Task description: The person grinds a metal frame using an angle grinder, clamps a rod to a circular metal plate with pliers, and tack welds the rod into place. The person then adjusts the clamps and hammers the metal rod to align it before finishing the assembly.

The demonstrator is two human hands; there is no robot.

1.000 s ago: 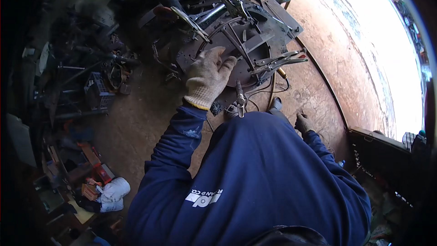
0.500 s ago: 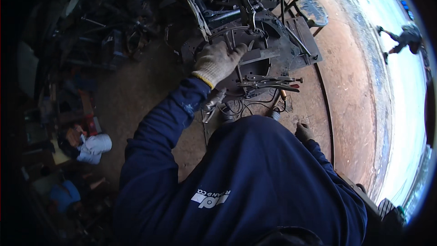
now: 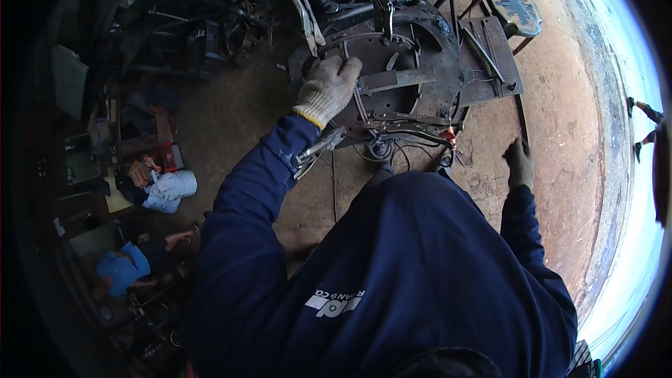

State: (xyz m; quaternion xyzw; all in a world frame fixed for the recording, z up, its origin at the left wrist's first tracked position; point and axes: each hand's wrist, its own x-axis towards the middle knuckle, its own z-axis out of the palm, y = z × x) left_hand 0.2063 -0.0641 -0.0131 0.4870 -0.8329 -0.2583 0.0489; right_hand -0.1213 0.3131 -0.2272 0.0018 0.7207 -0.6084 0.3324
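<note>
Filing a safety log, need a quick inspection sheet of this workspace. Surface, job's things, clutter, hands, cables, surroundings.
Surface: dark metal plate with holes.
Job's things: curved metal rod on the plate; flat bar across it; several locking pliers around.
Clutter: loose metal rod on the right side.
Hands: left hand gloved, at the curved rod, grip hidden; right hand gloved, off to the right, no tool seen.
Cables: dark cables looping below the near edge.
Surroundings: stool beyond, right; people at left.
</note>
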